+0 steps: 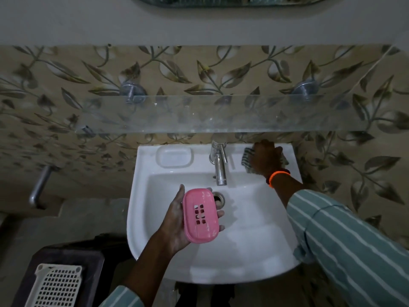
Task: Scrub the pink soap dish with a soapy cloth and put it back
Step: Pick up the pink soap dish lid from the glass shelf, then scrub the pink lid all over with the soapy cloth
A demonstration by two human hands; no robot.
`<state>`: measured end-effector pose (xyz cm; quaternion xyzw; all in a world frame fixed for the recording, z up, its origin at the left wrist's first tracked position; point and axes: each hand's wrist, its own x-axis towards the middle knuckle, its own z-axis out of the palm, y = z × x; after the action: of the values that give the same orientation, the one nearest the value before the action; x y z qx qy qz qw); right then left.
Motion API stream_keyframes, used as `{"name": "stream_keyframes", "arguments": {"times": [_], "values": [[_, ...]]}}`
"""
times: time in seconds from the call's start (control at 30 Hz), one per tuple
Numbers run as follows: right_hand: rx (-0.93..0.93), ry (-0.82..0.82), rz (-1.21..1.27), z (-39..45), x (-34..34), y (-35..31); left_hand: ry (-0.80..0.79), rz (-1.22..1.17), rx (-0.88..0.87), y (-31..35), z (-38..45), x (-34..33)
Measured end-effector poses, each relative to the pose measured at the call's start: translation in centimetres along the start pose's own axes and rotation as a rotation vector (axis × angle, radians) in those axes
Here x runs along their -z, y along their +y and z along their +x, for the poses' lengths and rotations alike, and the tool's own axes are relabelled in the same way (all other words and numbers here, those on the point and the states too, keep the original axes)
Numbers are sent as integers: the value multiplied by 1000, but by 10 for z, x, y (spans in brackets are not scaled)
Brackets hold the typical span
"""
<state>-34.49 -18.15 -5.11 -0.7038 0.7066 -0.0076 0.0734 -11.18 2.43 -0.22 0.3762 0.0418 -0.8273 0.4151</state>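
While my left hand [177, 220] cradles the pink soap dish [201, 216] over the sink [141, 218], my right hand's [265, 157] fingers close on the cloth [247, 159] at the back right corner, so scrubbing seems next.

Striped teal sleeves [345, 235] (white lines); orange wristband [275, 176].

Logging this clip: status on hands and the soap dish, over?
Left hand holds pink soap dish over the sink. Right hand on striped cloth at the sink's back ledge, beside the tap. Nothing in the way.

Leaf-patterned wall tiles [199, 72], dim light
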Motion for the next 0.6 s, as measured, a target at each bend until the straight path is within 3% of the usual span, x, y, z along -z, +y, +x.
{"name": "stream_keyframes", "arguments": {"times": [0.1, 0.4, 0.6], "values": [[73, 33, 152, -4, 11, 8, -53, -17, -42, 3, -6, -8], [76, -70, 1163, -121, 112, 1, -186, -79, -165, 3, -18, -8], [323, -282, 853, -208, 154, -79, -151, -32, -122, -10, -12, -8]]}}
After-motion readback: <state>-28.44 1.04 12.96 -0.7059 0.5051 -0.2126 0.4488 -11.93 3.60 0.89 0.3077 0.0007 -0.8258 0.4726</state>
